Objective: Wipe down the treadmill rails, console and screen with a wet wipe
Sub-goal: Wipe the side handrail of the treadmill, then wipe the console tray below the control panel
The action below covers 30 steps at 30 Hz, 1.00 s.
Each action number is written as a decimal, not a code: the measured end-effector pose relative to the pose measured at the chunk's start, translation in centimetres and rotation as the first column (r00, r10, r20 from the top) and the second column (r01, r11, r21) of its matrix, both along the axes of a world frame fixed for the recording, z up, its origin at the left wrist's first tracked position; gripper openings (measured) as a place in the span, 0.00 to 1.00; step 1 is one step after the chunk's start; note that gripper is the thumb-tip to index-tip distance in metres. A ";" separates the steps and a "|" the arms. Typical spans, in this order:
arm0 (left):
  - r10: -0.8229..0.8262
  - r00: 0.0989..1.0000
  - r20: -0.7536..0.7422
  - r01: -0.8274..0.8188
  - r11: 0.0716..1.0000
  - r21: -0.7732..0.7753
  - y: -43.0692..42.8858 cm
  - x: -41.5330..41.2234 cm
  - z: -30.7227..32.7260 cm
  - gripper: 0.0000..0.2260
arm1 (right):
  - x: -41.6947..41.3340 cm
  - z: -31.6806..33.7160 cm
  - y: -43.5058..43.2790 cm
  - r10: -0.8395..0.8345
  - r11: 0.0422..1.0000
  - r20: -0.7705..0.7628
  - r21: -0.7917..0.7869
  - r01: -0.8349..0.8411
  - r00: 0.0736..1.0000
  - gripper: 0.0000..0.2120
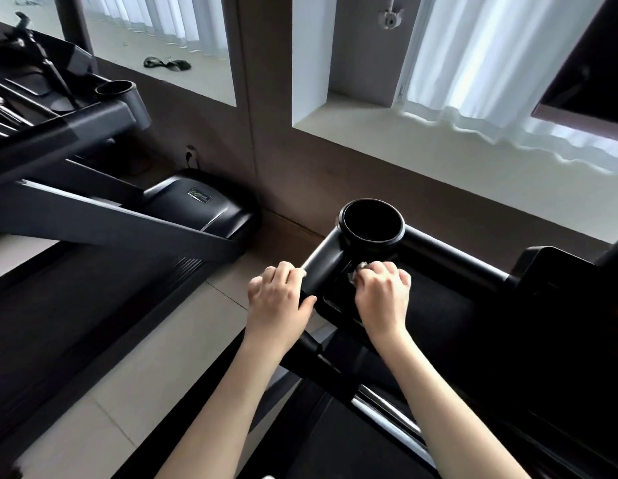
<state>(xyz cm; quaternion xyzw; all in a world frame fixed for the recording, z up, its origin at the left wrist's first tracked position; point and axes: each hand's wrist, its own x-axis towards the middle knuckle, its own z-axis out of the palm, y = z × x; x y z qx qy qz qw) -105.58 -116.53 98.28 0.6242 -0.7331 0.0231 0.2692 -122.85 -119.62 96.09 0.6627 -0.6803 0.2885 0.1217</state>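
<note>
I stand on a black treadmill whose left rail ends in a round cup holder at the corner. My left hand grips that rail just below the cup holder, fingers curled over the top and thumb underneath. My right hand holds a crumpled white wet wipe and presses it against the inner side of the corner under the cup holder; only a small bit of the wipe shows. The crossbar runs right to the dark console, which is mostly cut off by the frame edge.
A second treadmill stands to the left, with its own cup holder and motor cover. A tiled floor strip lies between the machines. Ahead are a brown wall, window sills and white curtains.
</note>
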 end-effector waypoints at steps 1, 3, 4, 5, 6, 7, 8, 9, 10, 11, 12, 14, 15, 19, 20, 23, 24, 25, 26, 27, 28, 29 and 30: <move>-0.005 1.000 -0.020 0.005 1.000 0.015 -0.1 -0.1 -0.1 0.18 | 0.4 -0.2 0.5 0.063 0.998 0.016 -0.006 -0.063 0.998 0.07; -0.001 0.999 -0.043 0.002 1.000 0.024 -0.2 -0.1 -0.3 0.18 | -0.2 -0.3 0.6 0.102 0.995 -0.011 -0.007 -0.102 0.995 0.08; -0.002 0.999 -0.047 0.003 1.000 0.024 -0.2 -0.1 -0.4 0.18 | -0.9 -0.2 0.0 0.054 0.998 -0.033 0.013 -0.054 0.998 0.08; -0.003 0.999 -0.052 0.004 1.000 0.024 -0.2 -0.1 -0.4 0.18 | -1.4 -0.1 -0.5 -0.017 1.000 -0.030 0.018 0.017 0.999 0.08; -0.001 0.998 -0.058 0.003 1.000 0.024 -0.2 -0.1 -0.4 0.18 | -1.6 0.0 -0.7 -0.076 0.997 -0.007 0.004 0.076 0.997 0.08; 0.001 0.998 -0.061 0.000 1.000 0.021 -0.2 -0.1 -0.4 0.18 | -1.4 0.1 -0.7 -0.087 0.996 0.023 -0.005 0.087 0.996 0.07; 0.002 0.998 -0.058 -0.002 1.000 0.014 -0.2 -0.1 -0.5 0.18 | -1.0 0.0 -0.4 -0.048 0.999 0.037 -0.021 0.048 0.998 0.07; 0.003 0.999 -0.051 -0.003 1.000 0.004 -0.2 -0.1 -0.5 0.18 | -0.7 -0.1 0.2 0.022 0.999 0.043 -0.032 -0.020 0.999 0.07; 0.003 0.999 -0.043 -0.003 1.000 -0.007 -0.2 -0.1 -0.6 0.19 | -0.6 -0.4 0.6 0.090 0.995 0.038 -0.054 -0.088 0.995 0.07; 0.002 0.999 -0.038 -0.003 1.000 -0.015 -0.2 -0.1 -0.6 0.19 | -1.0 -0.5 0.7 0.121 0.991 0.025 -0.059 -0.119 0.992 0.07; 0.000 0.999 -0.037 0.000 1.000 -0.019 -0.2 -0.1 -0.7 0.19 | -1.6 -0.5 0.5 0.096 0.994 0.004 -0.051 -0.095 0.995 0.06; -0.006 0.999 -0.046 0.005 1.000 -0.025 -0.2 -0.1 -0.7 0.19 | -2.7 -0.5 -0.3 -0.056 0.997 0.017 -0.045 0.057 0.998 0.07; -0.007 0.999 -0.048 0.005 0.999 -0.031 -0.2 -0.1 -0.8 0.19 | -2.6 -0.5 -0.4 -0.105 0.993 0.048 -0.051 0.107 0.993 0.07; -0.009 0.999 -0.044 0.007 0.999 -0.051 -0.2 0.0 -0.9 0.19 | -1.4 -1.2 1.2 0.074 0.994 0.026 -0.080 -0.072 0.997 0.04; -0.009 0.999 -0.045 0.007 0.999 -0.049 -0.2 0.0 -0.9 0.19 | -2.0 -1.2 1.3 0.069 0.994 -0.009 -0.082 -0.070 0.998 0.05; -0.011 0.999 -0.041 0.009 0.999 -0.048 -0.3 0.0 -0.9 0.19 | -4.5 -0.9 -0.3 -0.163 0.984 0.020 -0.071 0.164 0.986 0.07; -0.012 0.999 -0.039 0.010 0.999 -0.050 -0.3 0.0 -0.9 0.18 | -4.7 -0.7 -0.7 -0.209 0.976 0.051 -0.051 0.212 0.977 0.08; -0.011 0.999 -0.039 0.009 0.999 -0.050 -0.3 0.0 -0.9 0.18 | -4.4 -0.7 -0.9 -0.209 0.977 0.070 -0.025 0.211 0.975 0.07; -0.008 0.999 -0.039 0.007 0.999 -0.048 -0.3 0.0 -0.9 0.18 | -3.9 -0.7 -0.8 -0.171 0.985 0.065 -0.014 0.172 0.983 0.06; -0.005 0.999 -0.039 0.003 0.999 -0.048 -0.3 0.0 -0.9 0.18 | -3.9 -0.8 -0.6 -0.121 0.992 0.038 -0.030 0.122 0.992 0.06; -0.001 0.999 -0.037 -0.001 0.999 -0.048 -0.3 -0.1 -0.9 0.18 | -4.3 -0.8 -0.5 -0.087 0.995 0.003 -0.047 0.087 0.996 0.07; 0.001 0.999 -0.035 -0.003 0.999 -0.046 -0.3 -0.1 -0.8 0.18 | -5.1 -0.7 -0.5 -0.086 0.995 -0.023 -0.050 0.085 0.996 0.09; 0.003 0.999 -0.034 -0.004 0.999 -0.040 -0.3 -0.2 -0.8 0.18 | -6.0 -0.4 -0.7 -0.115 0.992 -0.033 -0.047 0.114 0.993 0.11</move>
